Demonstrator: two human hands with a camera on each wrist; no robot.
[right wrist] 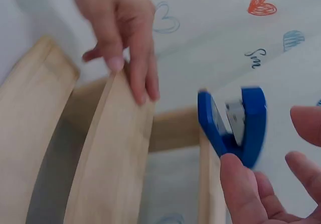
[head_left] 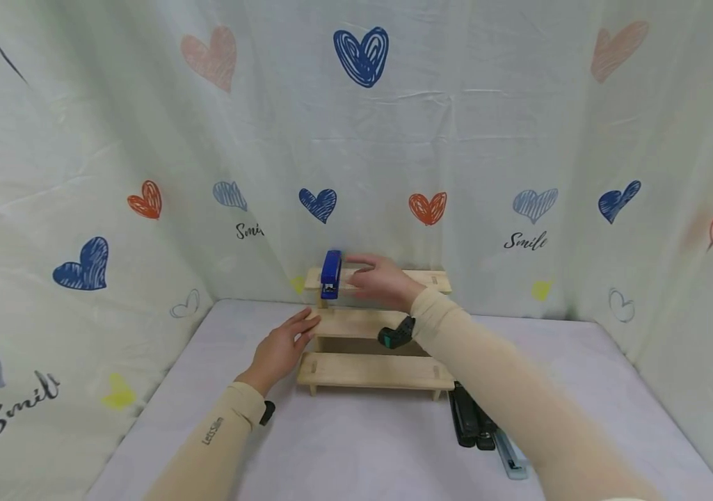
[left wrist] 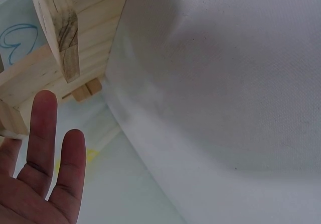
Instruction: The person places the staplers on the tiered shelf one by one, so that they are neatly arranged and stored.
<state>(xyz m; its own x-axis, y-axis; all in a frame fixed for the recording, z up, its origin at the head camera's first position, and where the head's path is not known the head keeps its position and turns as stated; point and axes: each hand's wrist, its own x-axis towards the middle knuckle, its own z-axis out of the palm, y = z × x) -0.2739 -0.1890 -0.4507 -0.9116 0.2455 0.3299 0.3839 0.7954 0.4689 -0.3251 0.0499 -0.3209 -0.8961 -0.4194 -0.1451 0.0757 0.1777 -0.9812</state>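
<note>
A blue stapler (head_left: 331, 273) stands at the left end of the top board (head_left: 428, 280) of a three-tier wooden rack. Just right of it is my right hand (head_left: 386, 284), its fingers extended and spread. The right wrist view shows a fingertip (right wrist: 234, 176) at the lower end of the stapler (right wrist: 255, 126); whether they touch I cannot tell. My left hand (head_left: 277, 351) rests its fingertips on the left end of the middle board (head_left: 356, 323). In the left wrist view, the fingers (left wrist: 42, 128) of that hand look straight, beside the rack's underside.
Black staplers (head_left: 465, 421) and a light blue stapler (head_left: 511, 456) lie on the table right of the rack, partly hidden by my right forearm. The lowest board (head_left: 375, 371) is nearest me. A white curtain (head_left: 356, 139) with printed hearts hangs behind the table (head_left: 356, 445).
</note>
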